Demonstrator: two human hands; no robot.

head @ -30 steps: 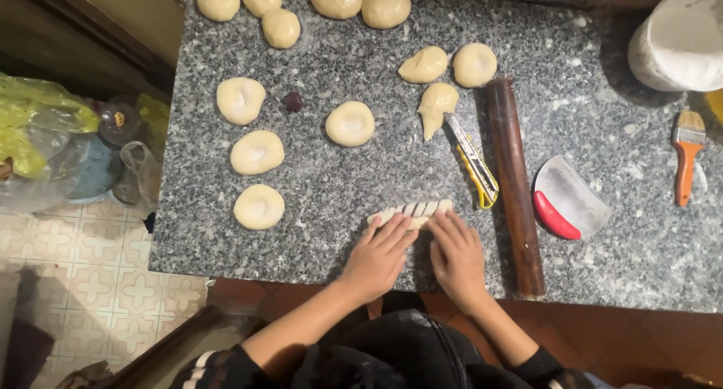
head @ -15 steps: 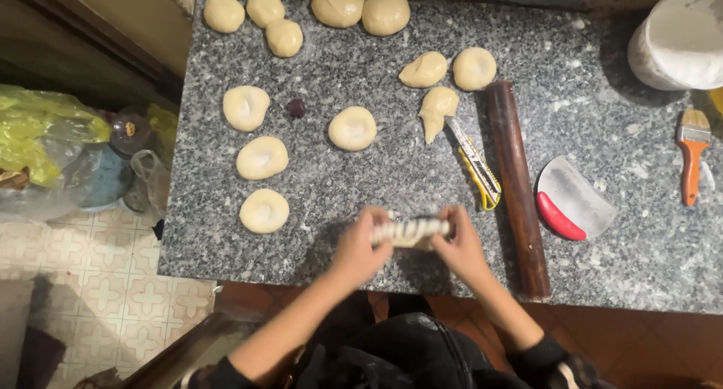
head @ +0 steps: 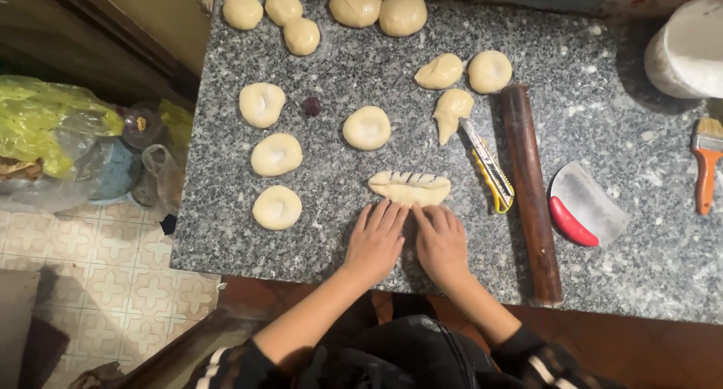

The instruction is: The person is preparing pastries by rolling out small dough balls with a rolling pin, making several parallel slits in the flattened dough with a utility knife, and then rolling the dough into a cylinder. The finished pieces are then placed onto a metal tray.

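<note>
A pale, leaf-shaped piece of dough with slanted cuts along its top (head: 410, 187) lies flat on the speckled grey granite worktop (head: 602, 283), near its front edge. Just below it, both hands rest palm-down on the stone, side by side. The left hand (head: 376, 242) has its fingers stretched out and slightly spread, the tips just short of the dough's lower edge. The right hand (head: 441, 242) lies the same way, fingers loosely together, tips at or just beneath the dough; whether they touch it cannot be told. Neither hand grips anything.

To the right of the dough lies a yellow utility knife (head: 489, 169), and beyond it a long dark wooden rolling pin (head: 531, 193), running front to back. Further right sits a metal bench scraper with a red handle (head: 584, 208), then an orange-handled pastry brush (head: 706, 170) and a white tub (head: 687, 50). Left of the dough are three flattened dough rounds with dimpled centres (head: 276, 154); another round (head: 367, 127) sits above it. Smooth dough balls (head: 379, 6) line the back edge.
</note>
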